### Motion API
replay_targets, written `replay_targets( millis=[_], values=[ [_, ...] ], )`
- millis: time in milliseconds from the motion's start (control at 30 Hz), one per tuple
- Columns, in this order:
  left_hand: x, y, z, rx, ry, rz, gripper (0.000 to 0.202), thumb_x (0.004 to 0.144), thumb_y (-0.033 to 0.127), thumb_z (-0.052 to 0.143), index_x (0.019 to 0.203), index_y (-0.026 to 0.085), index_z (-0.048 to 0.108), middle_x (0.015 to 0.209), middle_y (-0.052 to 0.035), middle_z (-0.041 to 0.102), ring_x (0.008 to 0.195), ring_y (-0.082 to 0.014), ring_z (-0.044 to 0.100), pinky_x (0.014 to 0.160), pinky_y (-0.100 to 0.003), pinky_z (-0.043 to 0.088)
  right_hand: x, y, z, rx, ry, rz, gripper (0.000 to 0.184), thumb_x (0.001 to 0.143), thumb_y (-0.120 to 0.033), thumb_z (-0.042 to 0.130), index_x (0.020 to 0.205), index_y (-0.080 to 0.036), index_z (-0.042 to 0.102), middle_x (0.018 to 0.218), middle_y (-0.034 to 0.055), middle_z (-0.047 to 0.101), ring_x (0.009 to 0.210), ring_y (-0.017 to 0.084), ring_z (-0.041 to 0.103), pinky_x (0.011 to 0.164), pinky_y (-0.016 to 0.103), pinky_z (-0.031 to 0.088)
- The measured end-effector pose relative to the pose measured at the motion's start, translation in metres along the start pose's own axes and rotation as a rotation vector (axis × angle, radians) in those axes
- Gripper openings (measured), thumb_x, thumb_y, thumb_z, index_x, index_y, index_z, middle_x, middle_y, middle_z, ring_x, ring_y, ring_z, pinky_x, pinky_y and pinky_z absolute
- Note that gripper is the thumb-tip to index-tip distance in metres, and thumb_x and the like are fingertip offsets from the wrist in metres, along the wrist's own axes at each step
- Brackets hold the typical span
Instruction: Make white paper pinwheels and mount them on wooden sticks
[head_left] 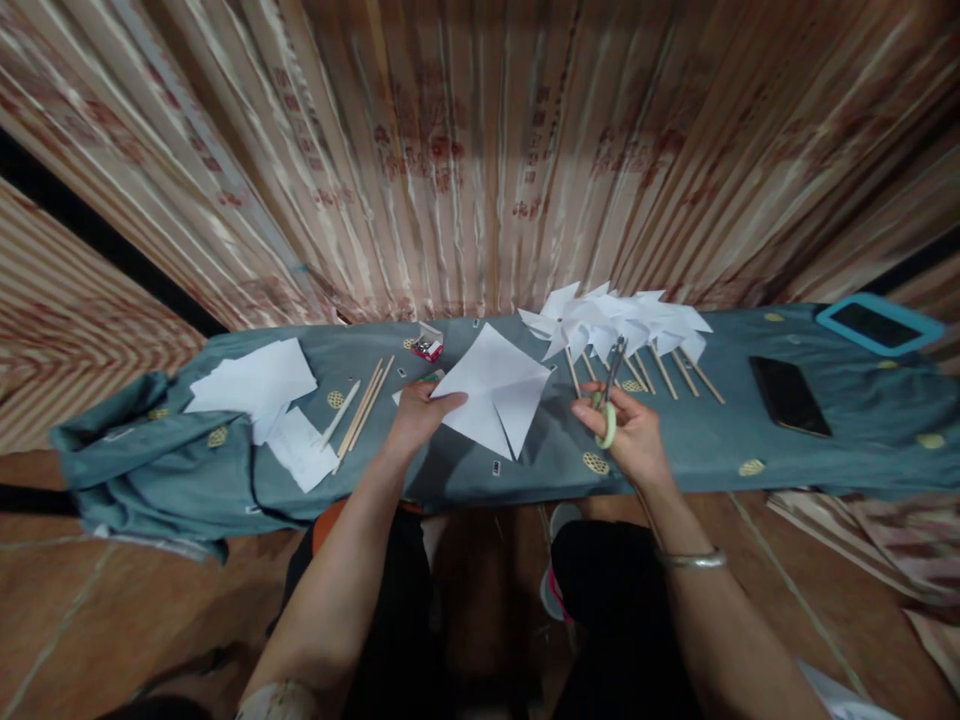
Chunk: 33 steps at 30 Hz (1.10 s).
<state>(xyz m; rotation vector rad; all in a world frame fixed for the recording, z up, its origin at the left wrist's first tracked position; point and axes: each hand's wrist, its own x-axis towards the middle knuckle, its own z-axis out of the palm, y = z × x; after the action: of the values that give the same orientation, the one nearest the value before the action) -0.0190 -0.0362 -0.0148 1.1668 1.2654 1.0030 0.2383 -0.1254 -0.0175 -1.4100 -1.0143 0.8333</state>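
Observation:
My left hand pinches the left corner of a white square of paper, which is turned like a diamond above the cloth. A slit runs from the paper's near corner toward its middle. In my right hand is a pair of scissors with pale green handles, blades pointing away from me and apart from the paper. Just beyond the scissors lie several white paper pinwheels on wooden sticks in an overlapping row. Whether the scissor blades are parted is hard to see.
A grey-green cloth covers the narrow table. Toward the left are loose white sheets, a white pencil-like stick, bare wooden sticks and a small red box. On the right lie a black phone and a blue-framed tablet. A curtain hangs behind.

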Motion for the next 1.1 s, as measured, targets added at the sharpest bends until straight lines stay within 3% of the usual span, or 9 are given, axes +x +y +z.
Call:
replay_targets(
  millis=[233, 433, 500, 600, 700, 767, 900, 1000, 1100],
  values=[
    [-0.008, -0.013, 0.014, 0.203, -0.195, 0.042, 0.014, 0.052, 0.029, 0.075, 0.052, 0.016, 0.069, 0.046, 0.0024, 0.055, 0.044, -0.012, 0.046, 0.044, -0.022, 0.029, -0.002, 0.005, 0.01, -0.3, -0.083, -0.114, 0.053, 0.067, -0.039, 0.076, 0.116, -0.022, 0.064, 0.099, 0.0076, 0.074, 0.084, 0.023, 0.067, 0.08, 0.037, 0.05],
    [-0.012, -0.009, 0.018, 0.25, -0.224, 0.085, 0.014, 0.054, 0.028, 0.076, 0.052, 0.017, 0.068, 0.047, 0.0028, 0.057, 0.047, -0.0128, 0.05, 0.045, -0.022, 0.031, 0.003, 0.011, 0.011, -0.438, -0.11, -0.119, 0.041, 0.069, -0.036, 0.071, 0.107, -0.021, 0.069, 0.075, 0.0002, 0.069, 0.066, 0.017, 0.06, 0.065, 0.029, 0.046],
    [-0.012, -0.005, 0.019, 0.167, -0.179, 0.1, 0.02, 0.052, 0.031, 0.08, 0.065, 0.017, 0.073, 0.06, -0.0004, 0.066, 0.057, -0.0165, 0.058, 0.051, -0.024, 0.041, 0.005, 0.014, 0.012, -0.382, -0.098, -0.103, 0.04, 0.068, -0.037, 0.071, 0.104, -0.02, 0.068, 0.064, -0.0034, 0.062, 0.057, 0.013, 0.053, 0.059, 0.026, 0.042],
    [-0.01, -0.002, 0.02, -0.044, -0.08, 0.151, 0.047, 0.051, 0.034, 0.084, 0.094, 0.017, 0.075, 0.089, -0.006, 0.074, 0.082, -0.0218, 0.066, 0.075, -0.03, 0.05, 0.01, 0.014, 0.016, -0.211, 0.001, -0.055, 0.041, 0.064, -0.041, 0.072, 0.098, -0.018, 0.067, 0.056, -0.0062, 0.055, 0.052, 0.011, 0.046, 0.054, 0.025, 0.037],
    [-0.009, -0.003, 0.023, -0.241, -0.059, 0.149, 0.065, 0.053, 0.034, 0.084, 0.115, 0.02, 0.067, 0.114, -0.0099, 0.07, 0.106, -0.0255, 0.063, 0.092, -0.036, 0.047, 0.016, 0.01, 0.022, -0.025, 0.144, -0.003, 0.044, 0.057, -0.046, 0.075, 0.089, -0.018, 0.064, 0.055, -0.0061, 0.055, 0.052, 0.011, 0.046, 0.052, 0.025, 0.036],
    [-0.012, -0.005, 0.028, -0.291, -0.128, 0.121, 0.074, 0.053, 0.033, 0.084, 0.123, 0.021, 0.063, 0.127, -0.0123, 0.063, 0.118, -0.0285, 0.057, 0.097, -0.039, 0.045, 0.02, 0.006, 0.027, 0.067, 0.206, 0.022, 0.045, 0.053, -0.048, 0.076, 0.085, -0.019, 0.061, 0.054, -0.006, 0.055, 0.051, 0.012, 0.047, 0.051, 0.026, 0.036],
    [-0.026, -0.009, 0.044, -0.174, -0.3, 0.115, 0.084, 0.043, 0.026, 0.089, 0.123, 0.022, 0.063, 0.135, -0.0122, 0.059, 0.13, -0.033, 0.048, 0.104, -0.044, 0.039, 0.026, 0.001, 0.038, 0.204, 0.245, 0.073, 0.046, 0.048, -0.048, 0.078, 0.08, -0.022, 0.058, 0.054, -0.0051, 0.057, 0.053, 0.014, 0.052, 0.053, 0.027, 0.039],
    [-0.035, -0.013, 0.054, -0.075, -0.361, 0.163, 0.072, 0.043, 0.027, 0.09, 0.112, 0.023, 0.068, 0.126, -0.0097, 0.065, 0.125, -0.0321, 0.052, 0.104, -0.044, 0.039, 0.028, -0.002, 0.048, 0.251, 0.25, 0.092, 0.046, 0.047, -0.049, 0.078, 0.077, -0.022, 0.056, 0.057, -0.0041, 0.059, 0.053, 0.013, 0.052, 0.052, 0.027, 0.04],
    [-0.036, -0.019, 0.061, 0.007, -0.333, 0.202, 0.055, 0.048, 0.031, 0.089, 0.1, 0.022, 0.071, 0.113, -0.0086, 0.071, 0.113, -0.0293, 0.061, 0.101, -0.043, 0.042, 0.027, -0.005, 0.057, 0.24, 0.242, 0.098, 0.047, 0.047, -0.052, 0.077, 0.076, -0.022, 0.056, 0.057, -0.004, 0.059, 0.052, 0.012, 0.051, 0.052, 0.027, 0.04]
  ],
)
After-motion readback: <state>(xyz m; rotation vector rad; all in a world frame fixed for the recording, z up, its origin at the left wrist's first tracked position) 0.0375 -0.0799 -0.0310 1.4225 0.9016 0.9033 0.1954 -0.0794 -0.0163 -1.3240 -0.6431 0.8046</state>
